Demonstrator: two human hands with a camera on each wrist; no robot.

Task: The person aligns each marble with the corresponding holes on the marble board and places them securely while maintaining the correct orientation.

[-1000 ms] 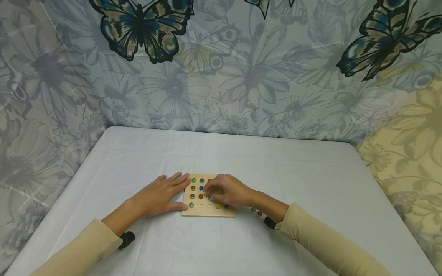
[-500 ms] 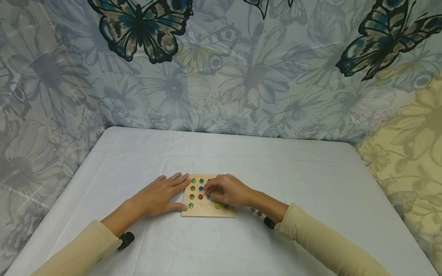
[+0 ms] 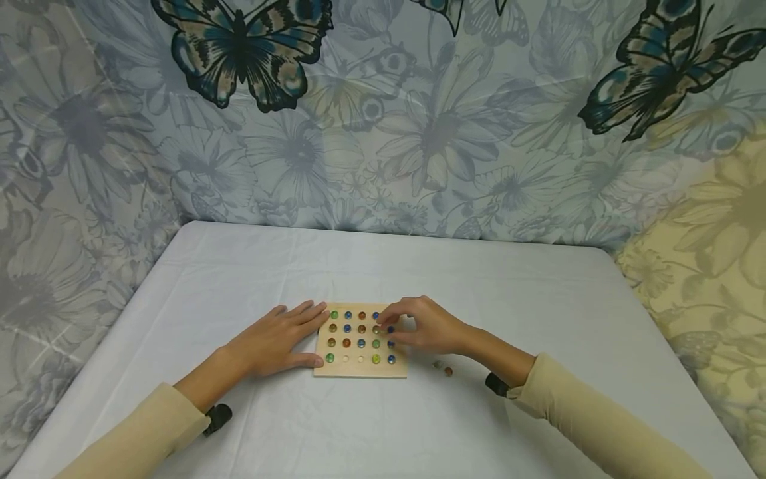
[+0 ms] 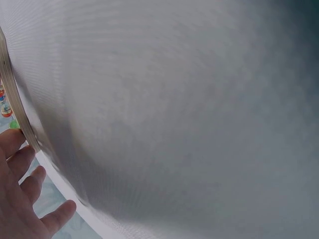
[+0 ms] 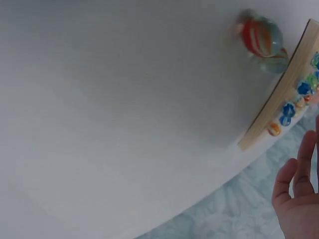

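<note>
Just near the middle of the white table [image 3: 538,299] lies a square wooden board [image 3: 360,370] with rows of small hollows, most of them filled with glass marbles [image 3: 361,329] in green, blue, orange and yellow. Two hollows in the near row show bare wood.

The left hand [image 3: 275,339] lies flat on the cloth at the left edge of the board, palm down, fingers straight and slightly spread, with the fingertips touching the far-left corner and the thumb lying along the near-left corner. From the left wrist view, the fingers [image 4: 22,164] sit right against the board's rim, which shows there as a thin curved edge.

The right hand [image 3: 427,326] rests over the right side of the board, its fingers curled and drawn together above the right-hand column. Whether the fingertips pinch a marble or only touch one, I cannot tell; the knuckles hide the contact.

Two loose marbles [image 3: 443,368] sit on the cloth just beside the near-right corner of the board, close to the right wrist. The right wrist view shows one of them striped red and orange, with a greenish one touching it, both just beside the board's edge.

Behind the table hangs a floral cloth [image 3: 383,133] printed with large dark butterflies.
</note>
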